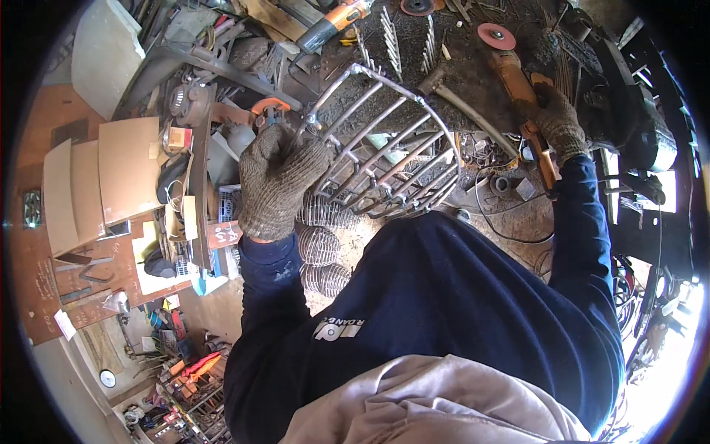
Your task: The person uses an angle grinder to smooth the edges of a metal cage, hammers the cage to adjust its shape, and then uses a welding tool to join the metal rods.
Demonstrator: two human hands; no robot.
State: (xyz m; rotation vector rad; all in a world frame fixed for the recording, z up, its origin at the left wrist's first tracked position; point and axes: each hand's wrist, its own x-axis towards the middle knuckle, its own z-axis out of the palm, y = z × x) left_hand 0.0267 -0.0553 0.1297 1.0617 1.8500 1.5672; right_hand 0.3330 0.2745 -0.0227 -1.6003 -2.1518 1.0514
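Note:
A cage-like frame of bent steel rods (384, 144) lies on a dark, littered metal workbench (458, 66). My left hand (277, 177), in a grey knit glove, grips the frame's near-left rim. My right hand (556, 122), also gloved, is shut on the body of an orange angle grinder (518, 78) whose red disc (495, 35) points away from me. The grinder rests to the right of the frame, apart from it. Dark blue sleeves cover both my arms.
A second orange grinder (336, 18) lies at the bench's far edge. Several wire-wound baskets (322, 248) are stacked below the frame. Wooden boards (100, 177) and scrap metal crowd the left. A black cable (510, 222) loops under the bench's right side.

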